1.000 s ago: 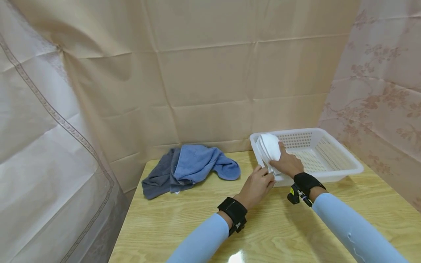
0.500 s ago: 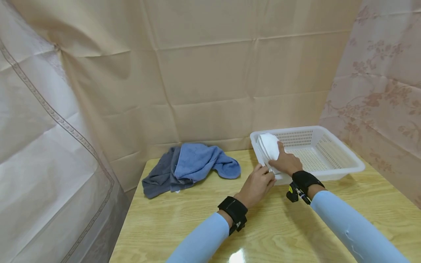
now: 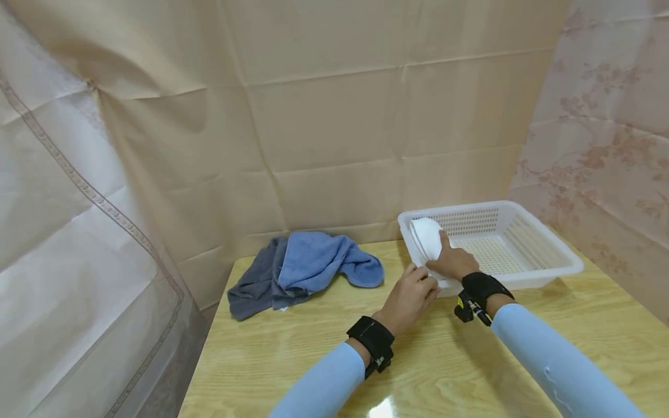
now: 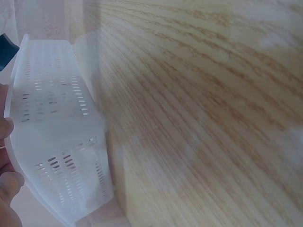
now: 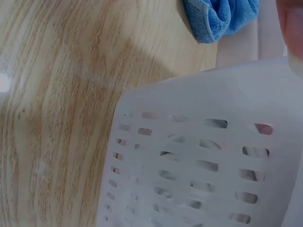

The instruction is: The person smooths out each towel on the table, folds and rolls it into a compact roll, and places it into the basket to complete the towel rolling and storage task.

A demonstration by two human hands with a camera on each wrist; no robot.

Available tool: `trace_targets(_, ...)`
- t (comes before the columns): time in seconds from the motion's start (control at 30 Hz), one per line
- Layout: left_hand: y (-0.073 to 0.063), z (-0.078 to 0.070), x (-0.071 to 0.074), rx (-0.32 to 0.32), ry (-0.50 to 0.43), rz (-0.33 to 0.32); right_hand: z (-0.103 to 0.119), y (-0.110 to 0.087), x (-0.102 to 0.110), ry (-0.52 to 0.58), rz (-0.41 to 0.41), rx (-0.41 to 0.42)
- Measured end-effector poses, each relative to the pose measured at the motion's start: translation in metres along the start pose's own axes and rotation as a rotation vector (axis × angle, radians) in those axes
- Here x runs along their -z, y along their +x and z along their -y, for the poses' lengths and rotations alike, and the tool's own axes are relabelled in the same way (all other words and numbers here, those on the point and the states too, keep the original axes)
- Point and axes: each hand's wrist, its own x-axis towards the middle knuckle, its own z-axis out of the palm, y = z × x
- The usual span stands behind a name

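Note:
A folded white cloth stands on edge against the left end inside a white perforated plastic basket. My right hand reaches over the basket's near side and holds the cloth, thumb towards me and fingers on its right face. At the near left corner my left hand pinches the basket's rim with curled fingers. The left wrist view shows its fingertips on the rim. Through the slots of the basket wall in the right wrist view, whitish folds show. The right hand's fingertips are mostly hidden there.
A crumpled blue towel and a dark grey towel lie together at the back left of the wooden table. Beige curtain cloth hangs behind the table, and floral cloth hangs on the right.
The white cloth has sunk a little lower into the basket, with my right hand still on it. My left hand stays at the corner. The towels have not moved.

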Motion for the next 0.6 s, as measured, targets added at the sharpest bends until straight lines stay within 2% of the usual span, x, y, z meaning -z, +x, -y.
trace_targets(0.27,0.0007,0.0007,0.0018,0.014,-0.026,0.002,0.004,0.0024,0.0036,-0.005,0.086,0.008)
trace_targets(0.6,0.0008,0.001,0.0008,0.015,-0.039,-0.006,0.0019,0.0077,0.0042,-0.028,0.242,-0.011)
